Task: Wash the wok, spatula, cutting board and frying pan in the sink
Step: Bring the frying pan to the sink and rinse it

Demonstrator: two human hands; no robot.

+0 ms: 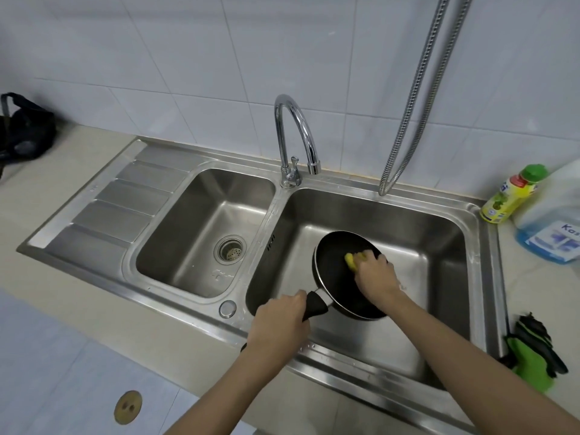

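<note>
Left hand [277, 321] grip clenched on frying pan [340, 277] handle, right hand [375, 274] grasping yellow sponge [353, 260] inside pan, over sink [445, 233]

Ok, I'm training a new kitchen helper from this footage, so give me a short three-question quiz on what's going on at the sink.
1. True or false: the frying pan is in the smaller left basin.
2. Which hand grips the pan's handle? A) left hand B) right hand C) neither
3. Fill in: the right hand presses a yellow ____ against the pan's inner surface.

Key
1. False. It is tilted in the larger right basin; the left basin holds only its drain strainer.
2. A.
3. Sponge.
</note>
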